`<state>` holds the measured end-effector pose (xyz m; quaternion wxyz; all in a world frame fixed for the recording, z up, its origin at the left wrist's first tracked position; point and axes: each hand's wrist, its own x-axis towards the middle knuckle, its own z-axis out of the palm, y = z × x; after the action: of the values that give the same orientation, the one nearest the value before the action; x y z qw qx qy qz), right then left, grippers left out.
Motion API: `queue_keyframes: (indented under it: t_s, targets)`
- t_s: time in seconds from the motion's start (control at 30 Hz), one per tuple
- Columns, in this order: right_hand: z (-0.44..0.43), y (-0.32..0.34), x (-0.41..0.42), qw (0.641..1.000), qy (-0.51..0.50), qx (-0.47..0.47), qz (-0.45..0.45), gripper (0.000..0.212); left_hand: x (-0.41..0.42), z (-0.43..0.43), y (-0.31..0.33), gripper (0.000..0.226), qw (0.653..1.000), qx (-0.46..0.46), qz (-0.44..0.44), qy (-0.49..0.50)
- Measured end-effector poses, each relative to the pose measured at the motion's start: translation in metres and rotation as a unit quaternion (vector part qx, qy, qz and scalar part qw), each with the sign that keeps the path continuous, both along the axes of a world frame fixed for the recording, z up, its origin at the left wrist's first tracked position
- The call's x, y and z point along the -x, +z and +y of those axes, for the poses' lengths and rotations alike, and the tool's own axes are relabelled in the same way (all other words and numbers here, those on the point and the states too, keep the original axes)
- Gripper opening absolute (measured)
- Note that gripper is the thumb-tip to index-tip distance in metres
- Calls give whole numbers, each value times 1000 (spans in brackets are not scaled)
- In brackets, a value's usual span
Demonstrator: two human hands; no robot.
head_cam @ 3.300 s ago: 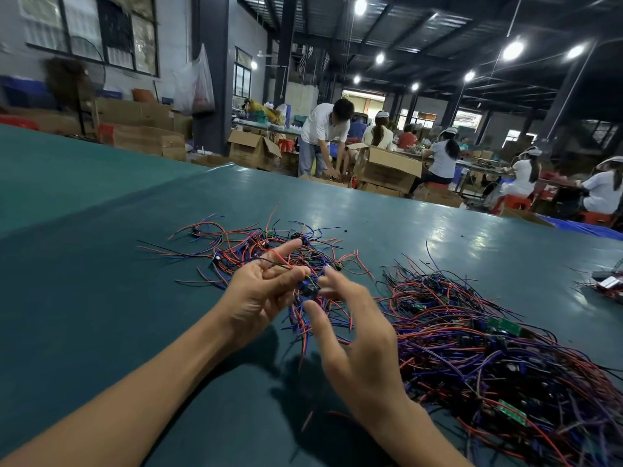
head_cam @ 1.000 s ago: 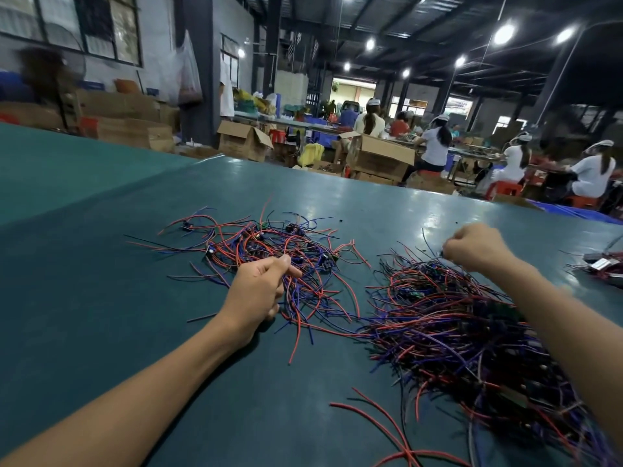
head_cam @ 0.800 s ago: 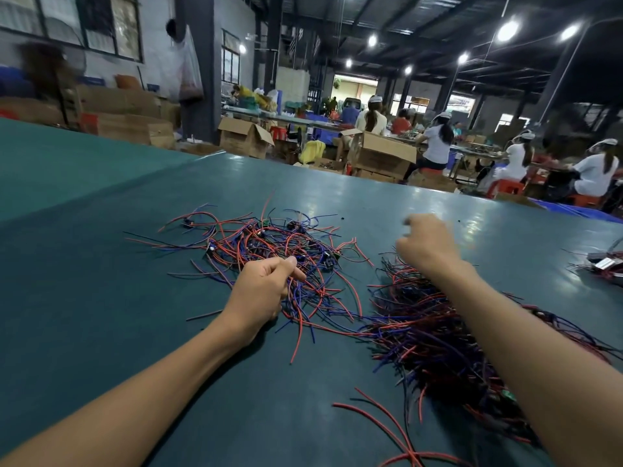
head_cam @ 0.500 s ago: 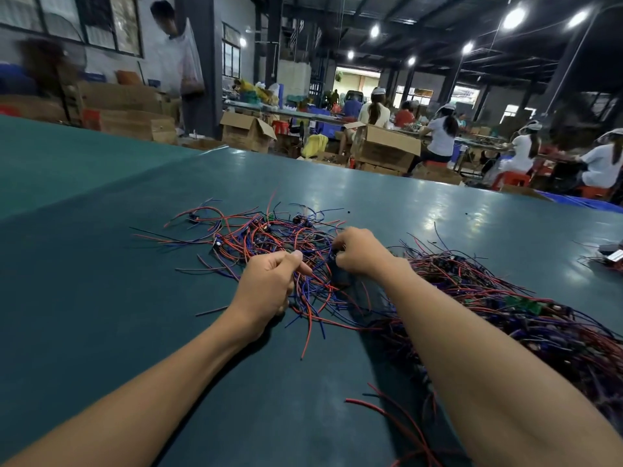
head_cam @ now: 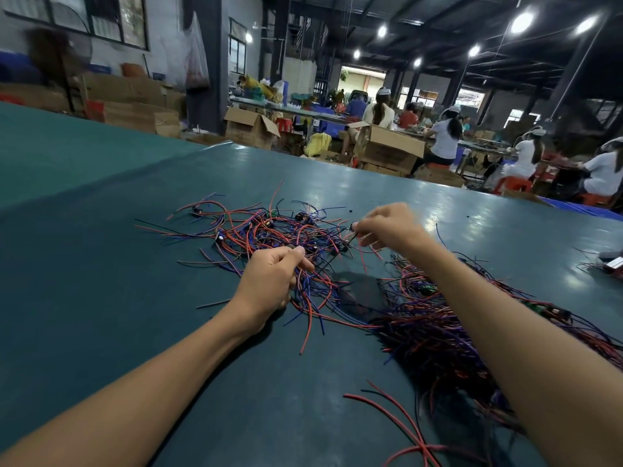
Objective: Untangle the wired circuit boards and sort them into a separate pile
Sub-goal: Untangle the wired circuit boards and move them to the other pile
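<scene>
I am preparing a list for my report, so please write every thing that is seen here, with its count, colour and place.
table: one, dark green, under everything
left wire pile: one, red, blue and black, middle of the table
right wire pile: one, denser, red, purple and black, under the right arm
loose wires: a few, red, near table edge
cardboard boxes: several, brown, beyond the table
workers: several, mostly white tops, seated at the back
ceiling lamps: several, white, overhead
small part: one, dark, blurred, above the left wire pile
left hand: one, grips wires of the left wire pile
right hand: one, fingers pinch the small part
</scene>
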<state>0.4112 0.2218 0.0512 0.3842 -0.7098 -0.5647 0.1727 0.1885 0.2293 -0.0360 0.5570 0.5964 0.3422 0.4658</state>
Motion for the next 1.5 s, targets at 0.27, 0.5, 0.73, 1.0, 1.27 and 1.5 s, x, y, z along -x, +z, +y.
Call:
queue_keyframes:
  t_s: [0.27,0.5,0.73,1.0,1.27,1.5]
  targets:
    - [-37,41,-5,958,57,32,281,19,-1,0,-1,40,1000,6,-7,-1]
    - [-58,55,-14,918,105,0,383,10,-1,1,-2,39,1000,11,-14,-2]
    - [-78,59,0,905,188,-9,382,13,1,-3,1,35,997,-9,-47,-56]
    - [-99,-4,63,861,171,-49,477,34,1,-17,9,36,979,-13,-97,-178]
    - [-110,-47,88,871,165,-13,462,15,-2,-25,10,32,957,100,-131,-241]
    - [-121,-58,87,886,188,12,424,13,3,-20,12,16,952,136,-102,-254]
